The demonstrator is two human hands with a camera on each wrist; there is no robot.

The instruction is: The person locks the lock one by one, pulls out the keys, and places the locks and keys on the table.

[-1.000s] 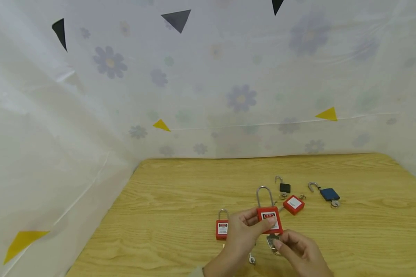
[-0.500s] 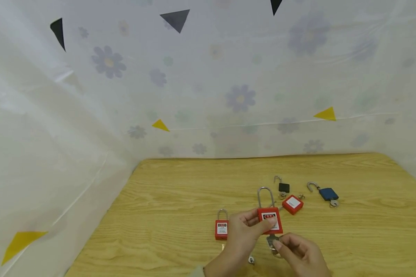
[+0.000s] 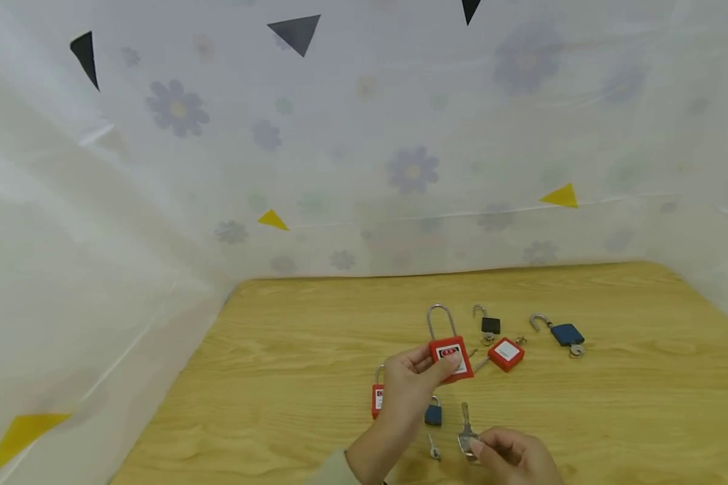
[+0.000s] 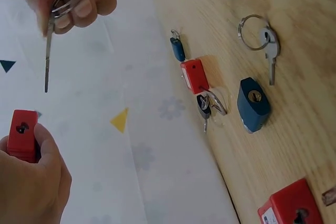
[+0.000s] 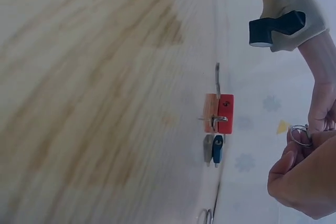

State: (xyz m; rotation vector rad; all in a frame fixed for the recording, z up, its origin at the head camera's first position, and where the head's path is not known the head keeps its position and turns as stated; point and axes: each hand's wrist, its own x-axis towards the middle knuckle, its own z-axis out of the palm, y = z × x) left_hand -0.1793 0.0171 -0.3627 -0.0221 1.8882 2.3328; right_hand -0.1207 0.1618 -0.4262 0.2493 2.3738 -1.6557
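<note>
My left hand [image 3: 403,394] holds up a red padlock [image 3: 445,351], thumb across its white label. Its tall steel shackle points up, with both legs running down to the body. In the left wrist view, the bare keyhole on the underside of that red padlock [image 4: 22,135] faces the camera. Lower right, my right hand [image 3: 516,458] pinches a key [image 3: 466,421] on a ring, its blade pointing up. A gap separates the blade tip from the padlock. Below the left hand are a small blue padlock [image 3: 433,415] and a loose key [image 3: 435,453].
Another red padlock [image 3: 377,401] stands partly behind the left wrist. Farther back lie a red padlock [image 3: 506,354] on its side, a black padlock [image 3: 491,326] and a blue padlock [image 3: 567,334], the last two with shackles open. A patterned white sheet [image 3: 340,168] hangs behind the wooden table [image 3: 279,350].
The key has come out of the red padlock's underside. My left hand has moved up and left with the padlock; my right hand has moved down and slightly left with the key.
</note>
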